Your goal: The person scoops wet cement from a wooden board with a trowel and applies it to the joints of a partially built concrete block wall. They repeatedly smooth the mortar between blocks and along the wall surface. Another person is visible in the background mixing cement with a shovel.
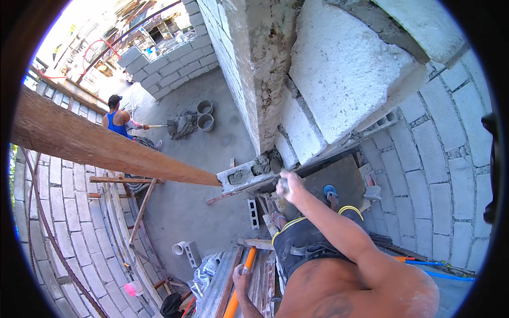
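My right hand [289, 186] is closed around the handle of a trowel, its dark blade [275, 161] angled into the mortar at the end of a hollow concrete block [233, 186]. Wet grey mortar [261, 165] fills part of that block's cavities. Lower down, my left hand [241, 278] hangs beside an orange pipe [245, 275], its fingers curled; whatever they may hold is too small to make out. Large white-grey blocks [344, 69] stand beyond the trowel, next to a rough concrete column [262, 69].
A wooden beam [116, 148] slants in from the left to the block. On the floor below, a co-worker [117, 119] handles a shovel by a mortar heap [184, 124] and two buckets [205, 115]. Planks, a loose hollow block [253, 213] and a corrugated sheet [222, 281] lie nearby.
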`<state>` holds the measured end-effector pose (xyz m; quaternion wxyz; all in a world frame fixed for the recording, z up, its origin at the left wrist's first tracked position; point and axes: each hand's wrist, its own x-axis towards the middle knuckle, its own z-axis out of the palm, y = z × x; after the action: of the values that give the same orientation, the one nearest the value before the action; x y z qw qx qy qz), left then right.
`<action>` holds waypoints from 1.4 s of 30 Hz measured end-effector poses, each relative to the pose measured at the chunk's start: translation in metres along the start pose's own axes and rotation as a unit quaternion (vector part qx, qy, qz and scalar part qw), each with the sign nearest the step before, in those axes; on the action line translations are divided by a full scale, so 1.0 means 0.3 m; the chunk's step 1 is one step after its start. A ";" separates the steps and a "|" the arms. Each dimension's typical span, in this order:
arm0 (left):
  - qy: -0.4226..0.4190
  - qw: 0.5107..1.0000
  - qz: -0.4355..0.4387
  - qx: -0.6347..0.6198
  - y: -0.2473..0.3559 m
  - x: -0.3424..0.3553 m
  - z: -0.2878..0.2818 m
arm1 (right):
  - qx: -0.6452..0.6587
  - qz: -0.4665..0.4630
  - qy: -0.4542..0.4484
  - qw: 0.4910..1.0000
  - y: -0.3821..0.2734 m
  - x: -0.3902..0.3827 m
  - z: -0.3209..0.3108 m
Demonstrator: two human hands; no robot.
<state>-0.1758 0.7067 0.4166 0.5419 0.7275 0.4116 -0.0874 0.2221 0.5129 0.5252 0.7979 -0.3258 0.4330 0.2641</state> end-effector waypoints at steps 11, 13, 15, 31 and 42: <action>-0.017 0.995 0.012 0.097 -0.059 0.015 -0.035 | 0.016 0.082 -0.113 0.990 -0.050 0.188 -0.212; 0.005 0.999 0.008 0.043 -0.049 0.035 -0.046 | -0.054 0.027 -0.086 0.994 -0.073 0.170 -0.226; 0.025 0.998 -0.058 -0.026 -0.039 0.040 -0.049 | -0.153 -0.015 -0.035 0.987 -0.079 0.106 -0.231; -0.018 0.995 -0.087 -0.043 -0.017 0.021 -0.024 | -0.006 -0.005 0.111 0.994 0.088 0.132 0.108; -0.029 0.999 -0.046 -0.005 -0.121 -0.003 -0.126 | 0.014 -0.174 0.163 0.971 0.061 0.105 0.216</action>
<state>-0.2135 0.7414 0.4062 0.5523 0.7025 0.4291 -0.1315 0.2581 0.5775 0.5195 0.7549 -0.4231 0.4976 0.0584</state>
